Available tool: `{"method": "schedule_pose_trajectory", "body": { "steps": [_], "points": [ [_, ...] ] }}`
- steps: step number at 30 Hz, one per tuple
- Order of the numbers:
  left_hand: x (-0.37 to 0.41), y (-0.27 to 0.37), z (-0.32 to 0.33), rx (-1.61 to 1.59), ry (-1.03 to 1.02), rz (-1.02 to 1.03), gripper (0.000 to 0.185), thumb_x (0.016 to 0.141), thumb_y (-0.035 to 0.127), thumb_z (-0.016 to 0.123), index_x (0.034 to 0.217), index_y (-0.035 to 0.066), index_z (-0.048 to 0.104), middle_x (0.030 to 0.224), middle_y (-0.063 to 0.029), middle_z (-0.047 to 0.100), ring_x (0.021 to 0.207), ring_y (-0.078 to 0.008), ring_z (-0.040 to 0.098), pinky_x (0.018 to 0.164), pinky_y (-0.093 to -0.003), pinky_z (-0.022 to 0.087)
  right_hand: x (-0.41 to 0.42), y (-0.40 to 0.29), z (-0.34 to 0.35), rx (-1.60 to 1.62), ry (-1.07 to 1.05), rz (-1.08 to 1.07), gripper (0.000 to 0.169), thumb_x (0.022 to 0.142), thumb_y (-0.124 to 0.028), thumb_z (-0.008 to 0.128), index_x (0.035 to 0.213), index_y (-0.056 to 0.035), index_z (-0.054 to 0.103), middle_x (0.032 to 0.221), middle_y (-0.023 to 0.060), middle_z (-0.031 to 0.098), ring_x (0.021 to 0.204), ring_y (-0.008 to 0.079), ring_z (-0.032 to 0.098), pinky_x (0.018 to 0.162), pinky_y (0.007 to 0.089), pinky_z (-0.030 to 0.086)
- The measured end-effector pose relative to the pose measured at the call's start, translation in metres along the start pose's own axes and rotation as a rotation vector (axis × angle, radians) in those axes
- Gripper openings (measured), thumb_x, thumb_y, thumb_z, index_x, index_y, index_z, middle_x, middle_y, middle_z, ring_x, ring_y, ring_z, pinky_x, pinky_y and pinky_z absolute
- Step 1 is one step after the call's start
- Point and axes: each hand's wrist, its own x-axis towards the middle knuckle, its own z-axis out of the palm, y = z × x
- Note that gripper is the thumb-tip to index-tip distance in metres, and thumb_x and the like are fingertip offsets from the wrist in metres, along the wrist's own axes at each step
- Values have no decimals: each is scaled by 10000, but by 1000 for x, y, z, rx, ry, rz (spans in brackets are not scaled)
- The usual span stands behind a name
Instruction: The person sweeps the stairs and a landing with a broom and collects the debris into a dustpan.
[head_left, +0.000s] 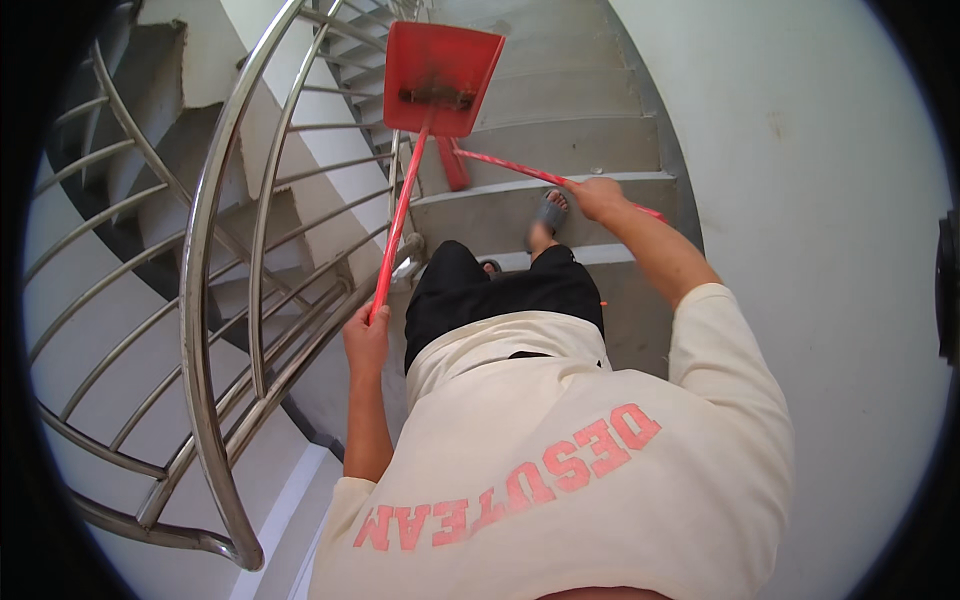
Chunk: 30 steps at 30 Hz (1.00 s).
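My left hand (365, 341) grips the lower end of a long red handle (397, 225). At its top is a red plastic dustpan (450, 56), raised beyond my knees with its inner face towards me. A dark patch shows in the pan near the handle joint; I cannot tell whether it is dirt or debris. My right hand (600, 199) is closed around a thinner red patterned broom handle (517, 166). This slants down leftwards to a red broom head (454, 169) beside the pan's lower edge, partly hidden behind it. Its bristles cannot be made out.
Concrete stairs (574, 97) run ahead of my feet. A stainless-steel railing (196, 300) curves along my left, with another flight (161, 157) beyond it. A pale wall (810, 225) borders the right side. My sandalled foot (551, 214) rests on a step.
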Motion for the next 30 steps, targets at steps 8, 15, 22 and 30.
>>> {"method": "schedule_pose_trajectory", "body": {
  "steps": [8, 15, 22, 30],
  "points": [
    [0, 69, 24, -46, -43, -10, 244, 878, 184, 641, 979, -32, 693, 650, 54, 529, 549, -35, 444, 486, -213, 330, -125, 182, -56, -167, -77, 245, 431, 918, -135, 466, 1310, -294, 543, 903, 89, 688, 869, 282, 685, 693, 430, 542],
    [36, 110, 33, -109, -46, 32, 197, 911, 192, 634, 967, 8, 676, 608, 38, 509, 472, -39, 421, 423, -203, 300, -187, 199, -109, -117, -72, 227, 351, 845, -142, 576, 1187, -209, 621, 914, 104, 697, 891, 302, 685, 715, 440, 548],
    [84, 109, 13, -88, -72, 14, 219, 899, 198, 652, 1002, 5, 674, 622, 46, 512, 496, -33, 431, 431, -194, 291, -102, 105, -100, 11, 25, 92, 351, 825, -141, 582, 1166, -201, 634, 949, 115, 698, 901, 304, 683, 713, 450, 547],
    [180, 98, -28, 48, -152, 142, 292, 889, 220, 638, 1052, -18, 685, 661, 35, 540, 566, -42, 447, 495, -226, 339, 47, -50, -90, 151, -9, 133, 285, 869, -201, 556, 1121, -177, 687, 1068, 108, 696, 1005, 284, 671, 802, 422, 547]
  ]
}}
